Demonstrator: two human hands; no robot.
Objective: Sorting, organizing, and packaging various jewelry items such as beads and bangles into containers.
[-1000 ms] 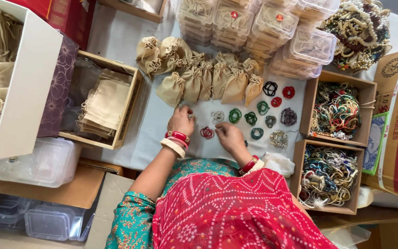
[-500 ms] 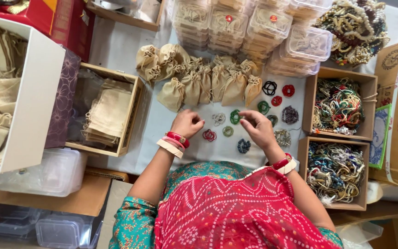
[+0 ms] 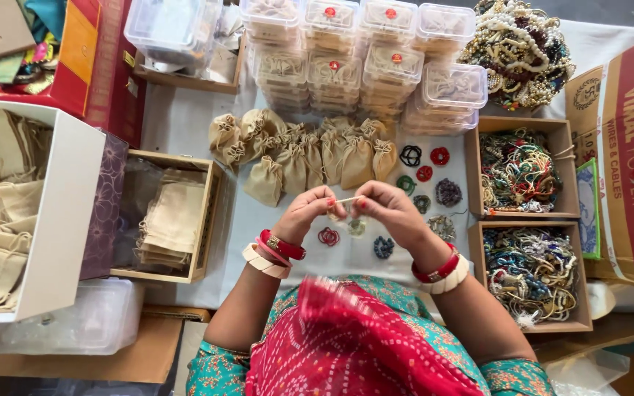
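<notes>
A white table is seen from above, crowded with stock. At the far edge clear lidded tubs are stacked, roughly a dozen, the exact count being hidden by the stacking. A heap of beaded bracelets is piled at the far right. Two open boxes of bracelets are set at the right, one behind the other. At the left a wooden tray of flat pouches and a large white box of more are placed. About a dozen filled drawstring bags are grouped in the middle.

On the cloth near the hands nine small bracelets are counted: five just right of the bags, one beside the near box, three beneath the hands.

A thin pale strand is held taut above the table between the two hands, its long axis running left to right. It is pinched at one end by the left hand, thumb and forefinger pressed together, and at the other by the right hand, likewise pinched with the other fingers curled. Both hands are equally near, each touching an end. The three loose bracelets lie directly below, toward the body.
</notes>
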